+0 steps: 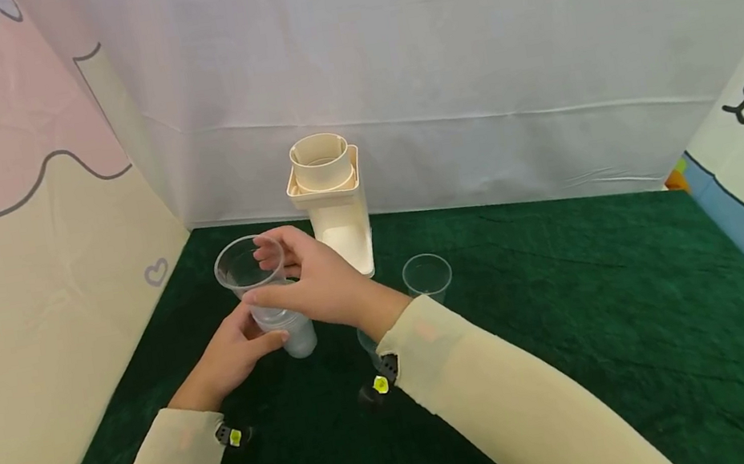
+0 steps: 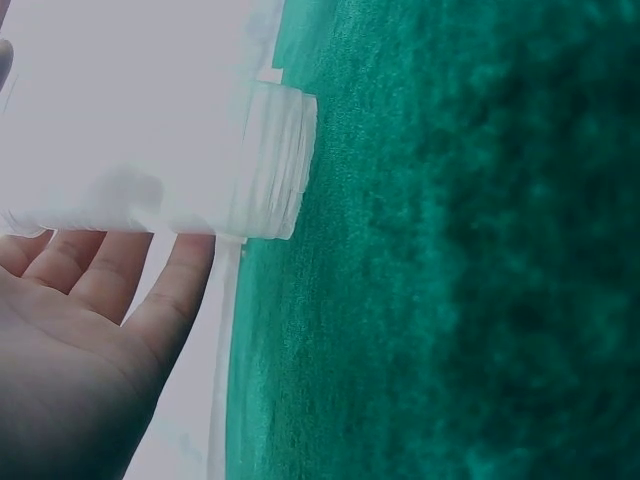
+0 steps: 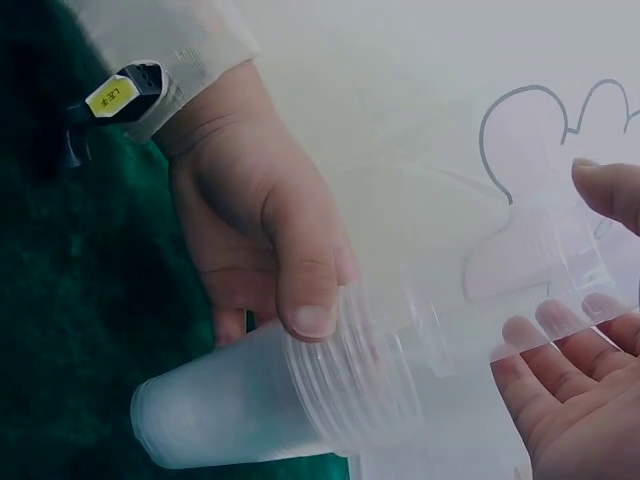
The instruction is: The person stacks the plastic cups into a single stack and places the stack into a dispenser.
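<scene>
My left hand grips a frosted stack of nested plastic cups from the left, its thumb across the near side. In the right wrist view the stacked rims show as close ridges beside that thumb. Directly above, my right hand holds a clear plastic cup by its side, mouth up, its fingers showing through the wall. The cup's lower end meets the stack's top; whether it sits inside cannot be told. Pale plastic fills much of the left wrist view, above the left fingers.
Behind the hands stands a cream holder with a round cup-like top. A clear cup is right of my right wrist; another clear cup is partly hidden by that wrist. Green cloth covers the table; fabric walls enclose it.
</scene>
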Motion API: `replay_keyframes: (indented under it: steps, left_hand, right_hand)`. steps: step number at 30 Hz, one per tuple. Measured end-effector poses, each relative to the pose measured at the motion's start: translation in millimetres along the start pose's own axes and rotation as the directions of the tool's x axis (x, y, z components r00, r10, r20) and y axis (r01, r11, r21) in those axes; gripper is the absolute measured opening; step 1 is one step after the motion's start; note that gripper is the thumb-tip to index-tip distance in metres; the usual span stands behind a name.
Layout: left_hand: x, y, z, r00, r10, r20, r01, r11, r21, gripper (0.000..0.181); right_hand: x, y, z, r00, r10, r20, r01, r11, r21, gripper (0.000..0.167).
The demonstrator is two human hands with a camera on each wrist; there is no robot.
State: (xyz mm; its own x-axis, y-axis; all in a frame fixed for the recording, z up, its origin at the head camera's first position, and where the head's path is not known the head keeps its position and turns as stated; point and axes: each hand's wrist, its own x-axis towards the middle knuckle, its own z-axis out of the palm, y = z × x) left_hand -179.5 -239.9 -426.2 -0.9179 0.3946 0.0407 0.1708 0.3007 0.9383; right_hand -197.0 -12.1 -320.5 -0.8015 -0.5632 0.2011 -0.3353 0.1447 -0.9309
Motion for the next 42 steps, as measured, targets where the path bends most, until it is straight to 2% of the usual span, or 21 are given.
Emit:
replay_keyframes:
  steps: [14,23,30,37,42]
  left_hand:
    - [-2.2,3.8,0.9,0.999,-0.018,-0.029,0.02,0.998,0.064,0.055]
    - [0.5,-0.1,2.8,1.0,0.002,-0.009,-0.002,1.0,-0.012,0.059]
    - [0.4,-0.1,2.8,1.0,0.003,-0.007,-0.003,1.0,-0.005,0.061]
    - [1.5,-0.3,2.6,1.0,0.011,0.004,-0.011,0.998,-0.056,0.061]
    - [1.3,-1.3,1.9,1.0,0.016,0.0,-0.016,0.999,-0.039,0.061]
  right_hand:
    - [0.0,10.8,6.4,0.995,0.101,-0.008,-0.101,0.994,-0.043,0.066]
    - [-4.0,23.6,6.5,0.991,0.129,-0.017,-0.13,0.991,-0.027,0.071]
    - [-4.3,24.8,6.6,0.988,0.151,-0.023,-0.151,0.988,-0.041,0.07]
    - [-3.3,27.7,7.6,0.983,0.183,-0.01,-0.183,0.98,-0.072,0.07]
    - [-4.1,31.4,7.9,0.978,0.208,0.0,-0.207,0.973,-0.099,0.072]
